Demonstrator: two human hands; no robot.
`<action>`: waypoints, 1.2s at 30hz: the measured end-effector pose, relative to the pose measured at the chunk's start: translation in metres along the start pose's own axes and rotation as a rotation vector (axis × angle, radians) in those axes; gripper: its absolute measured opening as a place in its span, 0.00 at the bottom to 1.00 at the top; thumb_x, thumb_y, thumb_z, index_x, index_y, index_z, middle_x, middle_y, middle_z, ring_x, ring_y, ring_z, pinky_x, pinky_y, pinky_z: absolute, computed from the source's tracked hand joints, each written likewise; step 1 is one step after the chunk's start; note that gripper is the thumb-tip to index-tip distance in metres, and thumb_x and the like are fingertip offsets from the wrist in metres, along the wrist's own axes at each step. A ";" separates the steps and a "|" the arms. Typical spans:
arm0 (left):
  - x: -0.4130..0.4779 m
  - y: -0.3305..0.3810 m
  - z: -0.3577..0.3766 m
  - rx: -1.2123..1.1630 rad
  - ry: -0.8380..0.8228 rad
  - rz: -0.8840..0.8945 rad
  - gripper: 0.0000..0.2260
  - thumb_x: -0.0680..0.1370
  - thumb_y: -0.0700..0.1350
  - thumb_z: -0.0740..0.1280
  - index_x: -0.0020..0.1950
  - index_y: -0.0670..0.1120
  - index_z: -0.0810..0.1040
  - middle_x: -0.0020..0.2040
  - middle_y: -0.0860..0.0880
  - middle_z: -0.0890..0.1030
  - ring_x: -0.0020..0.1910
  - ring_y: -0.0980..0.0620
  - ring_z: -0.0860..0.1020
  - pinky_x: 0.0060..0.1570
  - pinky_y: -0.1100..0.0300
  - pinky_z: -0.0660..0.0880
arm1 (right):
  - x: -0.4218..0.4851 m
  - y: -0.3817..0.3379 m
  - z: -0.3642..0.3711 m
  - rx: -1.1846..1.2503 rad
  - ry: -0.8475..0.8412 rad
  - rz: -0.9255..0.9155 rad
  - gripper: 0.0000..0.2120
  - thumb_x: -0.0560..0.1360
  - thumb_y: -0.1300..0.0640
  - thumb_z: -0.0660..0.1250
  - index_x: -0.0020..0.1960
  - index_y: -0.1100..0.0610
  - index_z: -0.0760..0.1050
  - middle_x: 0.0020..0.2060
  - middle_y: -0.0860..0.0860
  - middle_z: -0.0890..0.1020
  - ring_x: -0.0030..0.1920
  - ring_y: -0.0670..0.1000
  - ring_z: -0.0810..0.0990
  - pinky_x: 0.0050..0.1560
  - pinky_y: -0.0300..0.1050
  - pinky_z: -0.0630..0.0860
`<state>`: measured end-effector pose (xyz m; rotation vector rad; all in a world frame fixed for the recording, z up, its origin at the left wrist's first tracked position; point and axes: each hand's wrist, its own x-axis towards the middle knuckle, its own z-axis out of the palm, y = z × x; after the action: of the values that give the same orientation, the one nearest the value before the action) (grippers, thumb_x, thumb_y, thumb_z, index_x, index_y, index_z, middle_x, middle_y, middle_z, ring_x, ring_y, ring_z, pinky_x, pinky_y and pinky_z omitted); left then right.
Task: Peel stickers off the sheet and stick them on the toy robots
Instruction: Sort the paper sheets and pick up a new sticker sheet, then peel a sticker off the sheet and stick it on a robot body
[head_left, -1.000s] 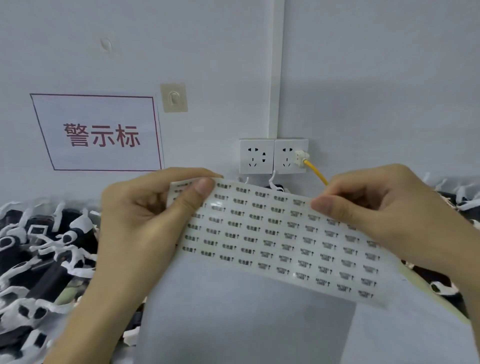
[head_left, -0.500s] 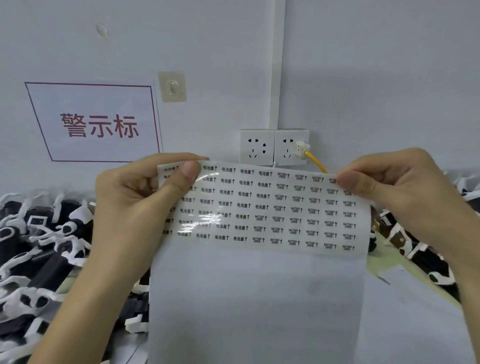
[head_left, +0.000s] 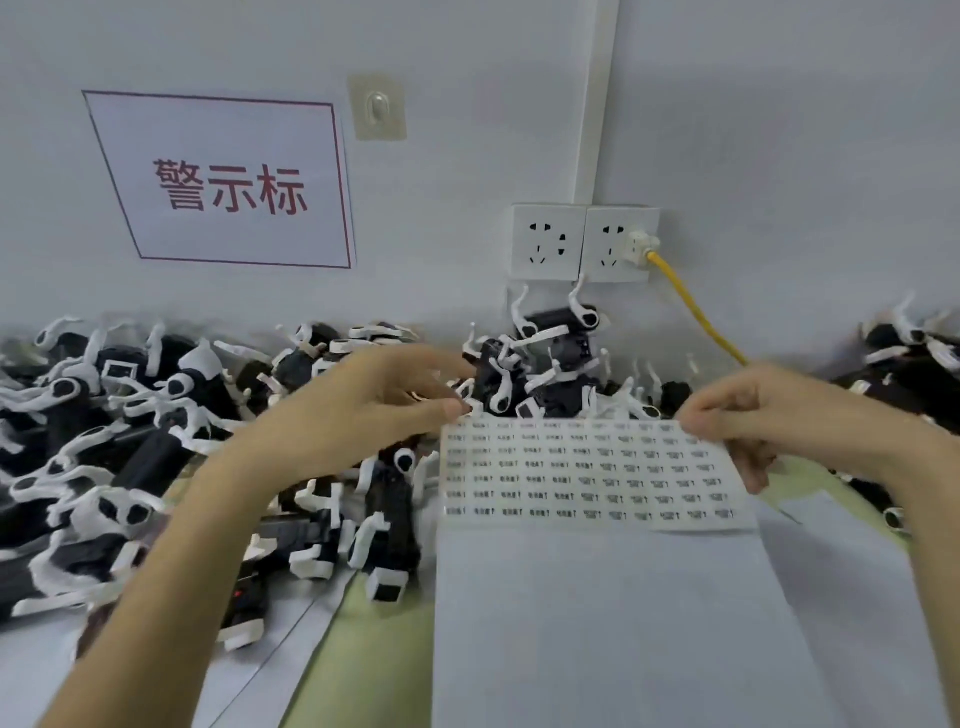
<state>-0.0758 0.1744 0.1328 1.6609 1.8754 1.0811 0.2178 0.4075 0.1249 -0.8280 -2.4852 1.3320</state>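
The sticker sheet, clear with rows of small black-printed labels, lies in front of me, lower middle. My right hand pinches its top right corner between thumb and fingers. My left hand reaches in from the left with fingers stretched out. Its thumb tip is at the sheet's top left corner, and the index finger is held apart above it. Black-and-white toy robots lie heaped on the left. More robots are piled behind the sheet and at the far right.
A white paper lies under the sheet on the green table top. On the wall behind are two sockets, a yellow cable plugged into the right one, a red-lettered sign and a small hook.
The sheet has come down from in front of the wall to the table. My left hand has let go of its left edge and now has its fingers spread at the corner.
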 end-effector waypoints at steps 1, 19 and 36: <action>0.003 -0.013 0.000 0.175 -0.002 -0.055 0.14 0.81 0.50 0.69 0.67 0.58 0.78 0.56 0.56 0.85 0.53 0.58 0.84 0.52 0.63 0.77 | 0.005 0.010 0.003 -0.054 -0.076 0.100 0.12 0.74 0.47 0.73 0.45 0.57 0.85 0.34 0.58 0.83 0.28 0.53 0.79 0.30 0.42 0.75; 0.013 -0.027 0.061 0.916 -0.213 -0.285 0.20 0.77 0.60 0.70 0.63 0.51 0.72 0.56 0.51 0.80 0.55 0.45 0.78 0.47 0.53 0.66 | 0.018 -0.021 0.020 -0.251 0.002 -0.077 0.06 0.77 0.44 0.69 0.47 0.41 0.85 0.43 0.46 0.87 0.37 0.46 0.84 0.43 0.43 0.80; -0.020 0.011 -0.025 0.156 0.372 -0.013 0.11 0.81 0.42 0.69 0.43 0.55 0.84 0.39 0.54 0.83 0.33 0.50 0.84 0.41 0.54 0.82 | 0.051 -0.016 0.142 -0.594 -0.366 -0.051 0.17 0.69 0.47 0.80 0.55 0.37 0.79 0.46 0.35 0.77 0.44 0.40 0.77 0.41 0.39 0.73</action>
<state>-0.0829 0.1486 0.1527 1.6104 2.2493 1.3436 0.1099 0.3296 0.0525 -0.6530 -3.2390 0.7754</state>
